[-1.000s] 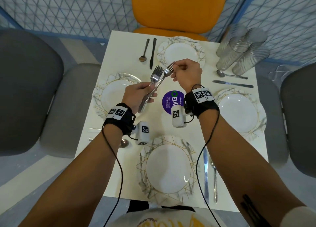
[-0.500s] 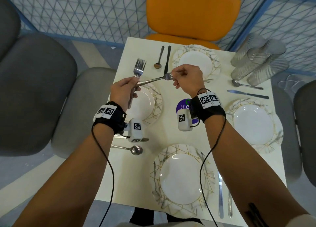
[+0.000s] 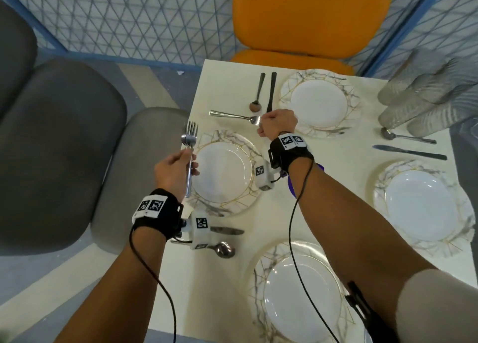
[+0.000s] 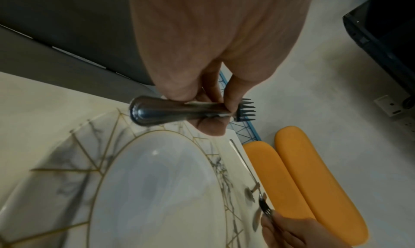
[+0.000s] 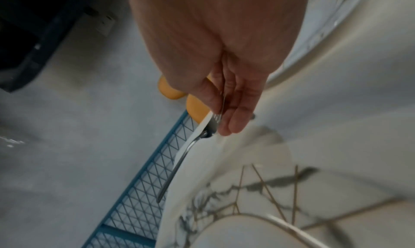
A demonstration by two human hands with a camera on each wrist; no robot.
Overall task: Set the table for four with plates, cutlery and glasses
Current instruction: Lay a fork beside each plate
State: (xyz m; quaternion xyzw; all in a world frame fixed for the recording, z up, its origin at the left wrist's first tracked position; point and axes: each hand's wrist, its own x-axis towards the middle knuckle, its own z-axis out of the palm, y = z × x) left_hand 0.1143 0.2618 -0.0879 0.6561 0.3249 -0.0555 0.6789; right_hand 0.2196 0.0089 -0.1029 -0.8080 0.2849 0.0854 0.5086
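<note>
Head view: the left hand (image 3: 173,171) grips stacked forks (image 3: 189,146) (tines up) at frame centre-left. Right hand (image 3: 278,125) pinches one fork (image 3: 234,115) by its tines above the tabletop (image 3: 227,84).

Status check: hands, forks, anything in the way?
Left hand grips bunched forks. Right hand pinches one fork by its tines, beside far plate. Nothing blocking.
</note>
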